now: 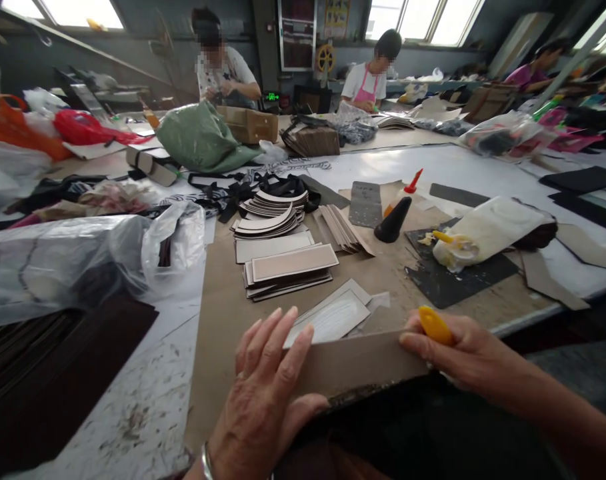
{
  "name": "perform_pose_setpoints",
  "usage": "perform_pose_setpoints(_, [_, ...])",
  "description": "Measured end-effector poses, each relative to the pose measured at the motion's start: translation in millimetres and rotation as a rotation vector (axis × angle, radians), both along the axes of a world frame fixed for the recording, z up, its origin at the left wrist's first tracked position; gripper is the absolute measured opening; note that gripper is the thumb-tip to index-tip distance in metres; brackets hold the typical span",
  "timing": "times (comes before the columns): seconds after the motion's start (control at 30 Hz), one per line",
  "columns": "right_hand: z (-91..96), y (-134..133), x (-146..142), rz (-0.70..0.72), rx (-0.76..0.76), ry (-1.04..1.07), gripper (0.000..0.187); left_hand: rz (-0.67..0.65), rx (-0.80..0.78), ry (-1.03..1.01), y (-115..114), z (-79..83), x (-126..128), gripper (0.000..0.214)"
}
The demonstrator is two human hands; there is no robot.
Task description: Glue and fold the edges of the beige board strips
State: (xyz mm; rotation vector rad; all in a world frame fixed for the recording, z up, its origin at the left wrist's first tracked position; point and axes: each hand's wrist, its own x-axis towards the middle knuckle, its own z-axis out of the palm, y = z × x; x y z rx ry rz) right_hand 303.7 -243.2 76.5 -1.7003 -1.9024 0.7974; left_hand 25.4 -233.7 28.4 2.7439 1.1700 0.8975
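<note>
A brownish-grey strip of sheet material (357, 362) lies lengthwise along the near edge of the table. My left hand (267, 383) rests on its left end, fingers stretched out and slightly spread. At its right end, my right hand (463, 343) is closed, with the thumb and a finger pinching the strip. The same hand holds a tool with a yellow plastic handle (435, 325); its working end is hidden. Just beyond the strip are flat panels (340, 313), the upper one smeared with something whitish.
Stacked rectangular panels (295, 263) and curved pieces (275, 212) lie ahead. A black cone (393, 220), a red-tipped bottle (413, 181) and a glue-smeared white container (493, 233) stand or lie to the right. Clear plastic bags (83, 257) cover the left. Several people work beyond.
</note>
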Motion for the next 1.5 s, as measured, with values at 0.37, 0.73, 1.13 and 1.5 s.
perform_pose_setpoints(0.37, [-31.6,-24.7,-24.2,0.353,0.564,-0.53,0.045,-0.022,-0.208,0.085,-27.0,-33.0,18.3,0.055])
perform_pose_setpoints(0.73, [-58.2,-9.0,-9.7,0.396,0.493,-0.563,0.03,0.076,-0.288,-0.109,-12.6,-40.8,-8.4,0.079])
perform_pose_setpoints(1.13, [-55.8,36.6,-10.8,0.416,0.386,-0.572,0.039,0.124,-0.416,-0.27,20.9,-69.6,-20.8,0.073])
perform_pose_setpoints(1.5, [-65.4,73.9,-35.1,0.589,0.284,-0.646,0.037,0.118,-0.503,-0.278,29.6,-74.5,-22.7,0.082])
